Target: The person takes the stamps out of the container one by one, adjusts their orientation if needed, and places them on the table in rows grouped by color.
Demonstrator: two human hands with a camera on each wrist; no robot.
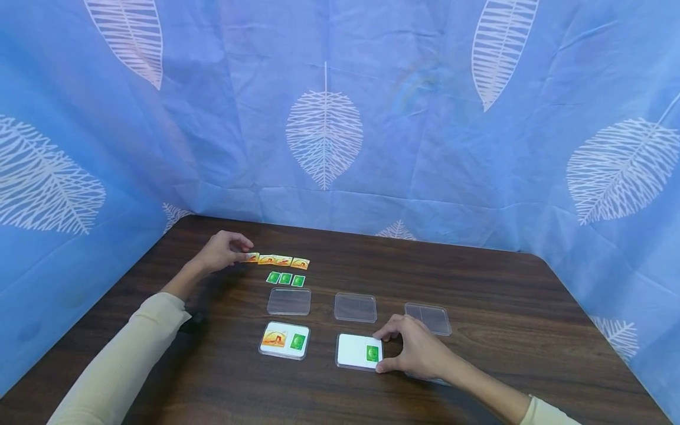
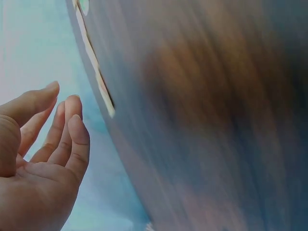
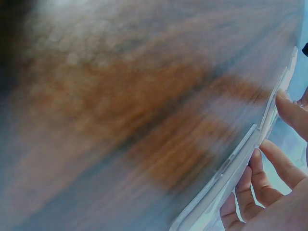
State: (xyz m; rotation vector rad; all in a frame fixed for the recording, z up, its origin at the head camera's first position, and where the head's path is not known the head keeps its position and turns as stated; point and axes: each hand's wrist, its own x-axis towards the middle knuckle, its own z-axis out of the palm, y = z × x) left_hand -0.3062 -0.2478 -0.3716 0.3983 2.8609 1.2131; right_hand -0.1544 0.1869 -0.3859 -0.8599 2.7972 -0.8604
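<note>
My left hand (image 1: 220, 251) is at the left end of a row of small orange stamp-like pieces (image 1: 284, 260). Its thumb tip overlaps the leftmost one; in the left wrist view the fingers are loosely bent, with nothing between them. My right hand (image 1: 417, 348) holds a flat clear case with a white insert (image 1: 350, 349) by its right edge, thumb at the near corner and index finger at the far corner. A green stamp-like piece (image 1: 372, 353) lies on the insert's right side. Another case (image 1: 284, 340) to its left carries one orange and one green piece.
Three green pieces (image 1: 285, 278) form a row below the orange ones. Behind the cases lie three clear lids (image 1: 355, 307), the right one partly behind my right hand. Another clear edge (image 1: 440, 382) shows under that hand. A blue leaf-patterned cloth (image 1: 388, 147) hangs around the dark wooden table (image 1: 489, 295).
</note>
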